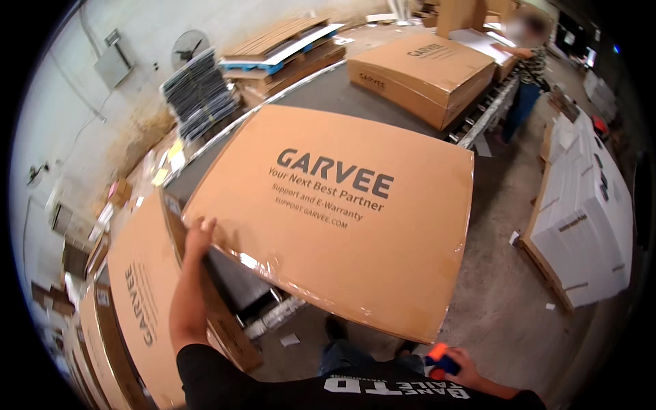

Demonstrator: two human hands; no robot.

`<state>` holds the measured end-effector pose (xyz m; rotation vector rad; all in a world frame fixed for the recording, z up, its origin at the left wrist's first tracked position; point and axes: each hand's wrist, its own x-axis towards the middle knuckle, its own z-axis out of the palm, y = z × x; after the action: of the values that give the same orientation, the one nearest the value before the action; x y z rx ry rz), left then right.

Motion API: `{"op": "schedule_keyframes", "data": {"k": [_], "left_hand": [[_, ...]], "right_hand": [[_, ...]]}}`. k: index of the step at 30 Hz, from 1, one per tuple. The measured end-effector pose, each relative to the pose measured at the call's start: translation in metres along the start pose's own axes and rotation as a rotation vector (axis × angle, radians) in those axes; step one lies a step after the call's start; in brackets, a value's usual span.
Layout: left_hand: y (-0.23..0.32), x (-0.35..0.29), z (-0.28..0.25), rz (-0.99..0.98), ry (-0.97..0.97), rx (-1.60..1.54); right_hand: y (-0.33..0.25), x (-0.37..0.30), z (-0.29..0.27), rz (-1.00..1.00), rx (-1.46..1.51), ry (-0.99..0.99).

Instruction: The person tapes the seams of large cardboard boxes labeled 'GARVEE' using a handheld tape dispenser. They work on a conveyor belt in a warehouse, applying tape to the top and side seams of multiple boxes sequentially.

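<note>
A large flat cardboard box point(321, 266) with dark printing lies in front of me, tilted across the conveyor and jutting over its near edge. Shiny clear tape shows along its near side. My left hand point(200, 236) grips the box at its near left corner, fingers bent over the edge. Down by the near right corner, my right hand point(465, 369) is closed around an orange and dark blue handheld tool point(443, 359). That tool is apart from the box, and its exact kind is hard to make out.
Several similar boxes point(140, 273) stand upright at my left. Another box point(424, 68) sits farther along the conveyor point(321, 89), where a person point(526, 75) works. White wrapped stacks point(581, 212) stand on the right; wooden pallets point(280, 44) and a wall fan point(190, 46) are behind.
</note>
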<state>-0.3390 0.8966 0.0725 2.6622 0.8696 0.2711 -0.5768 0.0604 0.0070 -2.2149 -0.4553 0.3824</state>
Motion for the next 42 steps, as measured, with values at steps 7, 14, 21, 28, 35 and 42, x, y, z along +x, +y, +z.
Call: {"op": "schedule_keyframes", "data": {"k": [7, 14, 21, 28, 35, 42], "left_hand": [[-0.089, 0.139, 0.007, -0.082, -0.124, 0.069], [-0.071, 0.115, 0.025, -0.293, 0.049, 0.178], [-0.044, -0.004, 0.0, -0.41, 0.109, 0.179], [-0.023, -0.115, 0.002, -0.639, 0.12, 0.266], [0.033, -0.241, 0.022, -0.883, 0.184, 0.289], [0.039, -0.288, 0.023, -0.927, 0.311, 0.336]], "right_hand": [[-0.079, 0.027, 0.028, 0.37, 1.071, 1.193], [-0.095, 0.141, 0.023, 0.137, 1.022, 1.072], [-0.038, 0.183, -0.038, 0.073, 0.957, 1.044], [0.038, 0.247, -0.13, -0.056, 0.997, 0.794], [0.08, 0.326, -0.234, 0.074, 1.068, 0.553], [0.067, 0.365, -0.275, 0.03, 1.106, 0.203]]}}
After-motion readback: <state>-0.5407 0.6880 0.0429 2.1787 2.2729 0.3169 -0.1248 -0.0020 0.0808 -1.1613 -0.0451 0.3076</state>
